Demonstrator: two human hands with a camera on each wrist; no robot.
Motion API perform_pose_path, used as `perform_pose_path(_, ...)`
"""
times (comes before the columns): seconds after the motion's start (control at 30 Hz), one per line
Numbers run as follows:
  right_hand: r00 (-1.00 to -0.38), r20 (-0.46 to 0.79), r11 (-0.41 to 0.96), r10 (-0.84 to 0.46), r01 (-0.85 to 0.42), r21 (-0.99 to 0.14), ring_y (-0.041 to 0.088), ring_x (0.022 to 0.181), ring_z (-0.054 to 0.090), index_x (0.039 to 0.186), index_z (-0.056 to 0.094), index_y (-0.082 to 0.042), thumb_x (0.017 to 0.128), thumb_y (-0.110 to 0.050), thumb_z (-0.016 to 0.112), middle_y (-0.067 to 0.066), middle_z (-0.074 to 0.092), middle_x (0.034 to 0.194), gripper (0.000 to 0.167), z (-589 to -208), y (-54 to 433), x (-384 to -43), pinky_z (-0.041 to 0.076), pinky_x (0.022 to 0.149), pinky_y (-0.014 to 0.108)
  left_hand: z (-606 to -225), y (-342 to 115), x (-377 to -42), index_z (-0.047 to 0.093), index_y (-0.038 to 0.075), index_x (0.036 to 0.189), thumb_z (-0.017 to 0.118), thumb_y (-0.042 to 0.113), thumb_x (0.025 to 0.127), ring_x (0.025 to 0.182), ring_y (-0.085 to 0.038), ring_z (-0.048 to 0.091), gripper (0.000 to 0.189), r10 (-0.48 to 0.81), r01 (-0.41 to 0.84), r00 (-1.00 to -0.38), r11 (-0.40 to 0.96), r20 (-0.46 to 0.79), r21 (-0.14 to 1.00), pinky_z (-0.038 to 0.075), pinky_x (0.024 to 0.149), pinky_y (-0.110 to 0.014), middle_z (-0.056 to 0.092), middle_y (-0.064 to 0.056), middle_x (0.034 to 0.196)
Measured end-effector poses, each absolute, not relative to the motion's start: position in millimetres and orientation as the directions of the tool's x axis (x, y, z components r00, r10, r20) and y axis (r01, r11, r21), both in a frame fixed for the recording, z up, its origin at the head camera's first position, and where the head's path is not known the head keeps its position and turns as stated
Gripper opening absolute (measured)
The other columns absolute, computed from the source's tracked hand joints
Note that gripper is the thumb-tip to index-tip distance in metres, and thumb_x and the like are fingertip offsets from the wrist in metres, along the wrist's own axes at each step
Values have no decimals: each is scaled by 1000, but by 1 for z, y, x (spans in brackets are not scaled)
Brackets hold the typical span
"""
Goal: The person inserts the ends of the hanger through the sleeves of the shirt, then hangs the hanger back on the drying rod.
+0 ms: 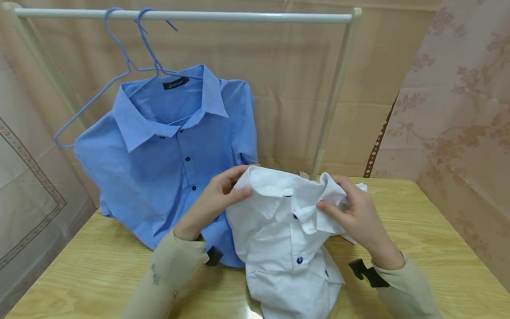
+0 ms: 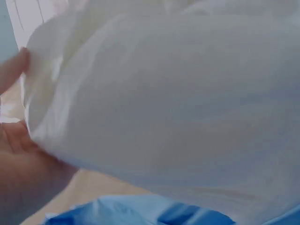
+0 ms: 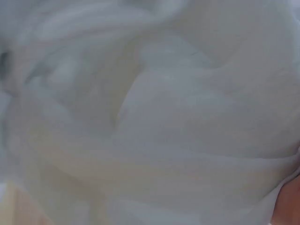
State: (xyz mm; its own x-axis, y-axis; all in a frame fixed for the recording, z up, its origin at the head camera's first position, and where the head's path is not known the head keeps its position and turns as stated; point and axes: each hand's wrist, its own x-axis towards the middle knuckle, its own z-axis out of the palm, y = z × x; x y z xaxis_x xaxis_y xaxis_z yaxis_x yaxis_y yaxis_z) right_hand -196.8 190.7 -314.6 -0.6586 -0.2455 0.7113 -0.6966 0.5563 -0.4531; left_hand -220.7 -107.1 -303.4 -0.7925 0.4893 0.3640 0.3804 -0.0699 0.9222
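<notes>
Both hands hold a white shirt (image 1: 275,248) up by its collar, its lower part hanging bunched toward the table's near side. My left hand (image 1: 217,197) pinches the left side of the collar, thumb in front and fingers behind. On the other side, my right hand (image 1: 356,215) grips the collar with the thumb at the front. Dark buttons run down the shirt's front. In the left wrist view the white cloth (image 2: 168,103) fills most of the picture, beside part of the left hand (image 2: 28,173). Blurred white cloth (image 3: 187,108) covers nearly all of the right wrist view.
A blue shirt (image 1: 159,164) hangs on a blue hanger, close on the left of the white one. Another blue hanger (image 1: 95,99) hooks over the white rail (image 1: 239,16). The rail's right post (image 1: 332,97) stands behind the wooden table (image 1: 430,248).
</notes>
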Motion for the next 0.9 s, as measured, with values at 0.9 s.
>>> perform_pose_path(0.9, -832, 491, 445, -259, -554, -704, 7, 79, 50, 133, 45, -14, 92, 4, 39, 7, 57, 106, 45, -343, 196, -233, 41, 64, 20, -338, -100, -258, 56, 4, 113, 57, 19, 90, 81, -16, 58, 27, 182, 203, -967, 128, 178, 971, 46, 73, -29, 64, -12, 97)
